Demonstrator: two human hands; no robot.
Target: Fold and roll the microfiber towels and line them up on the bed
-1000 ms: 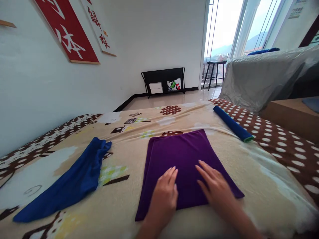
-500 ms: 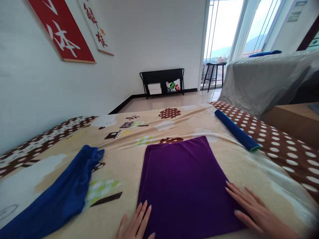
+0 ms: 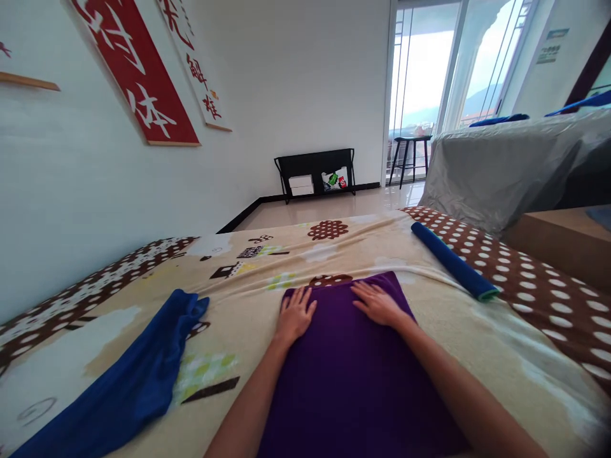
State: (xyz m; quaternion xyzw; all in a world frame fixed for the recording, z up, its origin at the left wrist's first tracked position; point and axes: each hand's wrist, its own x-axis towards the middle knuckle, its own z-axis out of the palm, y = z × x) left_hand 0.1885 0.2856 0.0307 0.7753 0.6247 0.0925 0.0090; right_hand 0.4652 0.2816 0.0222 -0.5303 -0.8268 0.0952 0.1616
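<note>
A purple cloth (image 3: 344,375) lies flat on the blanket (image 3: 496,350), midway between its left and right edges and well short of its far edge; the cloth's near end runs out of view. The left hand (image 3: 294,315) rests palm down at the cloth's far left corner, open, fingers a little spread and thumb out to the side, gripping nothing. The right hand (image 3: 379,304) lies just inside the cloth's far edge, near the far right corner, likewise open and flat with nothing in its grasp. Both forearms stretch forward over the cloth's sides. Toward the blanket's left edge, well apart from the hands, a blue cloth (image 3: 138,375) lies loosely bunched. A blue roll (image 3: 451,259) with a green rim lies slantwise along the blanket's dotted right border, near the far right corner.
</note>
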